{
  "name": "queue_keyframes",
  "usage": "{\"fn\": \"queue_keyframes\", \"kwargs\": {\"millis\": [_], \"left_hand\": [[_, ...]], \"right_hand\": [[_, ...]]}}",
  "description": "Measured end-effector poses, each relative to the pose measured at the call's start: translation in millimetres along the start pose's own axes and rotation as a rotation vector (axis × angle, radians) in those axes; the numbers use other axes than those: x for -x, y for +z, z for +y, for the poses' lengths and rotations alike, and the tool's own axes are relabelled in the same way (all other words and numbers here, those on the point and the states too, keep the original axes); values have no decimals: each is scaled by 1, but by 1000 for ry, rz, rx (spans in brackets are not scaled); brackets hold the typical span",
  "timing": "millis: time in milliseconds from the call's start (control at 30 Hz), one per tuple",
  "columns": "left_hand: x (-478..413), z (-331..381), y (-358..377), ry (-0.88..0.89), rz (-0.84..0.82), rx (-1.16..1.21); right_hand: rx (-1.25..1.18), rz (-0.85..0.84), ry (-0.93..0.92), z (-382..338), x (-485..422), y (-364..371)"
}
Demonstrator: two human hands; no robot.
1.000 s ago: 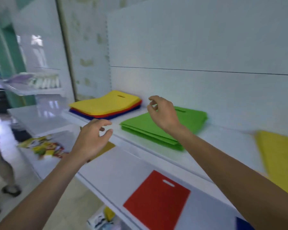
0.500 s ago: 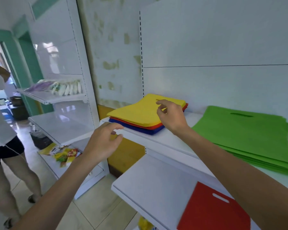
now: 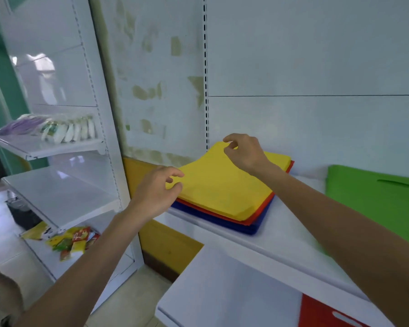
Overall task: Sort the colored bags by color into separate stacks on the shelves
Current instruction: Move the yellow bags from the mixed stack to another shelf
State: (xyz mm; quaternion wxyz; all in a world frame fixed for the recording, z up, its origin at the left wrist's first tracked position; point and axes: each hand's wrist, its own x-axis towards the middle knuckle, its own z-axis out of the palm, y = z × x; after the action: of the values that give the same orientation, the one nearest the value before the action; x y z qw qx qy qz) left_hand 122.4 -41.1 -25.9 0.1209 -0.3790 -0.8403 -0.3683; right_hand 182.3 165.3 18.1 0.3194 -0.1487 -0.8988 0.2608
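Apparently pinched yellow bag point(image 3: 222, 187); grip unclear.

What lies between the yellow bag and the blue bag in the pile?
A red bag; only its edge shows under the yellow bag, in the head view.

On the upper shelf point(image 3: 281, 234) a mixed stack of bags point(image 3: 255, 220) lies at the left end, and a second stack of bags point(image 3: 376, 199) lies apart to its right. The left hand point(image 3: 154, 192) pinches the near left corner of the top bag point(image 3: 222, 185), and the right hand point(image 3: 246, 154) pinches its far corner. A single bag point(image 3: 316, 312) lies on the lower shelf point(image 3: 222, 291), nearer.
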Motion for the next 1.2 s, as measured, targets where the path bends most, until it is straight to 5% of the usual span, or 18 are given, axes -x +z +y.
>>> {"fn": "queue_keyframes", "kwargs": {"millis": [400,567,767,900,1033,1200], "left_hand": [[-124,-56,51,171,-193,-8],[-155,-77,63,97,-355,-62],[-156,-73,65,94,-350,52],[-155,-82,60,154,-333,-16],[-147,-94,69,111,-194,259],[-145,-97,71,129,-153,346]], "right_hand": [[226,193,276,54,-12,-17],[295,285,409,52,7,-20],[530,88,785,34,18,16],[717,70,849,19,24,28],[715,268,898,18,25,44],[574,597,679,18,29,44]]}}
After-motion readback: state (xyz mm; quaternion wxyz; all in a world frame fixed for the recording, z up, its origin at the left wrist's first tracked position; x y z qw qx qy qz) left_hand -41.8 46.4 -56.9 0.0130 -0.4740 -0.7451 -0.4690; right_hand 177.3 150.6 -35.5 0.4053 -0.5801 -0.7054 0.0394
